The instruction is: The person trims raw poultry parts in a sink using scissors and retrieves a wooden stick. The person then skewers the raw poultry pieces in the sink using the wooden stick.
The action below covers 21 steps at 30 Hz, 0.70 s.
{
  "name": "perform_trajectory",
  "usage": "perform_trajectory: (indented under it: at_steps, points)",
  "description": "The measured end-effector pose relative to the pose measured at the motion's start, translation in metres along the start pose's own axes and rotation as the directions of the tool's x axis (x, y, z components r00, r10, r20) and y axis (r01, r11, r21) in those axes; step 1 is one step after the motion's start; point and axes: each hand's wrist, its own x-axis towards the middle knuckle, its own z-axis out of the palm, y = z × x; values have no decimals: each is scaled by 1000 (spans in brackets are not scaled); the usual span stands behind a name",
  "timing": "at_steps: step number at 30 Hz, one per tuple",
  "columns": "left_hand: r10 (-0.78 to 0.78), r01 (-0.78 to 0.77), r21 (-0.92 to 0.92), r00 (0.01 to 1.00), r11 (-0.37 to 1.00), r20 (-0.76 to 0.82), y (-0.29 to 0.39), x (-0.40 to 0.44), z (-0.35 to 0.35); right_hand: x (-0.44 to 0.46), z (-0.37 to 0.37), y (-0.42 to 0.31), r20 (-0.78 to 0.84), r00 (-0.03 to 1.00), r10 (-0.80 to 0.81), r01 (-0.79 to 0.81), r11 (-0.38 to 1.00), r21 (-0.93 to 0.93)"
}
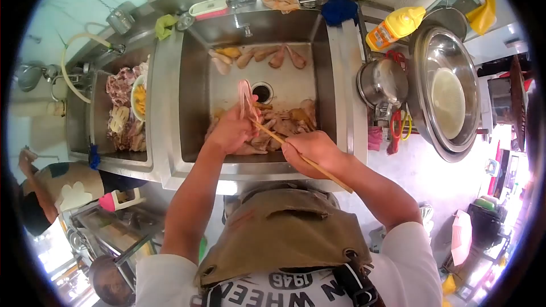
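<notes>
Over the middle of a steel sink (196, 102), my left hand (234, 129) is closed round a long, pale pink piece of raw meat (244, 90), whose rounded end sticks up past the fingers. I cannot make out its exact kind. My right hand (311, 152) grips a long wooden chopstick (329, 175). The chopstick's far tip meets the meat at my left fingers. Below both hands lies a pile of raw poultry pieces (267, 136), partly hidden by them. Several poultry drumsticks (277, 57) lie in a row along the sink's back, beyond the drain (262, 92).
Left is a second sink (102, 131) with raw meat (120, 86) and a bowl (138, 98). Right are a pot (384, 82), nested steel basins (421, 102), scissors (396, 128) and a yellow bottle (396, 27). Another person (42, 193) stands at far left.
</notes>
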Motion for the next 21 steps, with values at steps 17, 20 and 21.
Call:
perform_trajectory:
  at_steps: [17, 20, 21]
  points:
    - [-16, -15, -162, 982, 987, -189, 45, -34, 45, -10, -22, -11, -6, 941, 338, -297, 835, 462]
    - [94, -92, 23, 981, 996, -167, 40, -30, 38, -9, -33, -13, 13, 992, 122, -121, 961, 250]
    - [106, -97, 62, 980, 993, -168, 41, -30, 39, -7, -37, -13, 47, 998, 36, -42, 990, 138]
